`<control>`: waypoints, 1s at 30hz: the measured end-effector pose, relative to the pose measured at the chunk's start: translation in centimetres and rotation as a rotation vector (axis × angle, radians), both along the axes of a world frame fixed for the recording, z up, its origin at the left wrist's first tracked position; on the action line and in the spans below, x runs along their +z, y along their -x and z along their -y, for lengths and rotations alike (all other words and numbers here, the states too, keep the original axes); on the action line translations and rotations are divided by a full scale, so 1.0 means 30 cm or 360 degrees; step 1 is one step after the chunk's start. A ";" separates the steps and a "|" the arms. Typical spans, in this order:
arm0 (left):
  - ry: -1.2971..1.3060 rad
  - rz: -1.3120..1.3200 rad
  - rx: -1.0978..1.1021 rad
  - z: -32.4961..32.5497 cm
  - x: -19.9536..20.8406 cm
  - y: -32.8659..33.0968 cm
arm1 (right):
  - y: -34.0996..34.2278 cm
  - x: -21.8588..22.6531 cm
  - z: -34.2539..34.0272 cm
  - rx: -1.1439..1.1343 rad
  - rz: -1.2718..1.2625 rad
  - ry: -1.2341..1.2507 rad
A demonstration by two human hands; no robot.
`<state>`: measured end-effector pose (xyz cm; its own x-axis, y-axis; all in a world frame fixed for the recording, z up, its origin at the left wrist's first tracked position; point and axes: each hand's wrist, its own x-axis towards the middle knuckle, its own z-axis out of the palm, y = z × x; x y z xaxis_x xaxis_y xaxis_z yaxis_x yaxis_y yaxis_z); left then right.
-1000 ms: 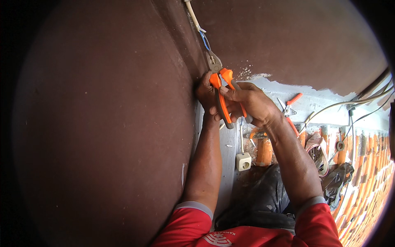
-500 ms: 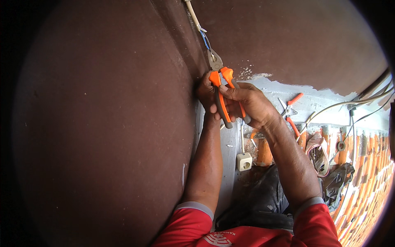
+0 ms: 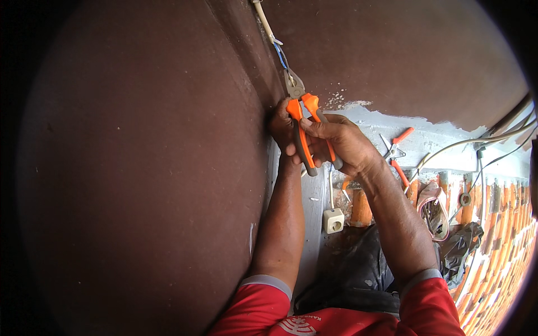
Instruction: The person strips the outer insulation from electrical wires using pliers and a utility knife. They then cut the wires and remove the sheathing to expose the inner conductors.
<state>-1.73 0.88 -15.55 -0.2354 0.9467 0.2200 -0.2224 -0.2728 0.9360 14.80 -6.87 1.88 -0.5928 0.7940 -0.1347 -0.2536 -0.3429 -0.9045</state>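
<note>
My right hand (image 3: 341,140) is closed around the orange and grey handles of a pair of combination pliers (image 3: 297,106). The handles stand a little apart, and the metal jaws point up at the wires. Blue and dark wires (image 3: 280,54) come out of a white cable (image 3: 263,21) in the wall corner and run down to the jaws. Just behind the pliers, my left hand (image 3: 281,126) is closed against the corner. The pliers and my right hand cover part of its fingers, so what it grips is hidden.
Brown walls (image 3: 145,157) meet at the corner. Below, a white socket box (image 3: 333,220) hangs on a cable. Red-handled snips (image 3: 397,148) rest on the pale ledge at right, with cables (image 3: 476,141), a pinkish bag (image 3: 432,204), black plastic (image 3: 462,246) and roof tiles (image 3: 499,246) farther right.
The pliers and both hands have shifted down by a very small amount. The hold on the pliers is the same.
</note>
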 end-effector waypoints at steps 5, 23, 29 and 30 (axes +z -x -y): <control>-0.0013 -0.0033 0.0020 -0.004 0.008 0.001 | -0.004 -0.011 -0.003 -0.0016 0.0021 -0.0001; -0.0576 -0.0586 0.0484 0.054 0.202 -0.061 | -0.008 -0.033 -0.009 -0.0170 0.0253 -0.0111; -0.0681 -0.0564 0.0584 0.007 0.144 -0.011 | -0.009 0.021 0.000 -0.0208 0.1081 -0.0580; -0.0689 -0.0597 0.0599 0.007 0.157 -0.019 | -0.014 0.012 -0.005 -0.0280 0.1237 -0.0742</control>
<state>-1.16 0.67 -10.85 -0.3651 0.6239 0.6910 0.2790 -0.6348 0.7205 15.22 -6.71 2.25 -0.3353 0.9380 -0.0881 0.4690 0.0851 -0.8791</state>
